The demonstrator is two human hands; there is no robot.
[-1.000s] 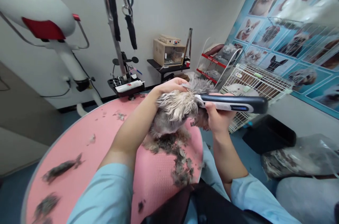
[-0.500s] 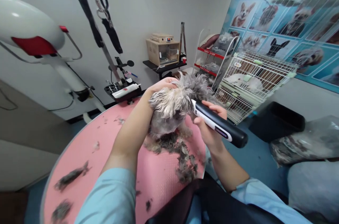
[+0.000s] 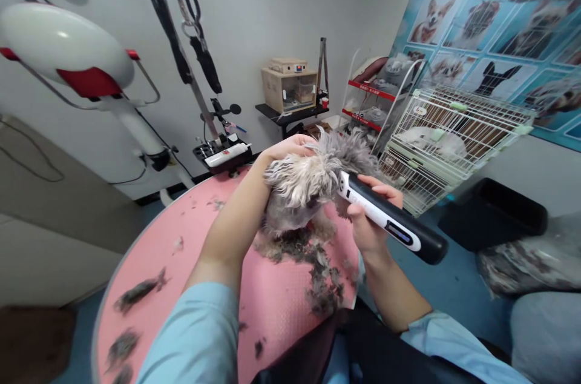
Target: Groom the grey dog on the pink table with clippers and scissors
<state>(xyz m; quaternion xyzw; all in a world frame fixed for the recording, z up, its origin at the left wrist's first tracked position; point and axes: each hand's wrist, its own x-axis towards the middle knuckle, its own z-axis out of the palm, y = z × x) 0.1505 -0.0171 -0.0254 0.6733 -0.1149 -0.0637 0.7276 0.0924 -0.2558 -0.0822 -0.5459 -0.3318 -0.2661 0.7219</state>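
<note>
A grey and cream dog (image 3: 297,184) with shaggy fur on its head and a close-cut body is on the pink round table (image 3: 200,251). My left hand (image 3: 290,148) grips the far side of its head, the fingertips partly hidden in the fur. In my right hand (image 3: 370,220) is a black and white hair clipper (image 3: 385,214), thumb on the near side and fingers behind. Its blade end touches the fur on the right side of the head. Cut fur (image 3: 324,278) lies in a pile below the dog.
Loose fur tufts (image 3: 140,293) are scattered over the table's left. A grooming arm with straps (image 3: 200,63) and a tool tray (image 3: 224,157) stand at the far edge. A white dryer (image 3: 68,45) is at left; wire cages (image 3: 436,135) and a black bin (image 3: 494,214) are at right.
The whole scene has shifted right in view as the camera turned slightly left. My left hand stays on the dog's head, and the clipper remains against its fur.
</note>
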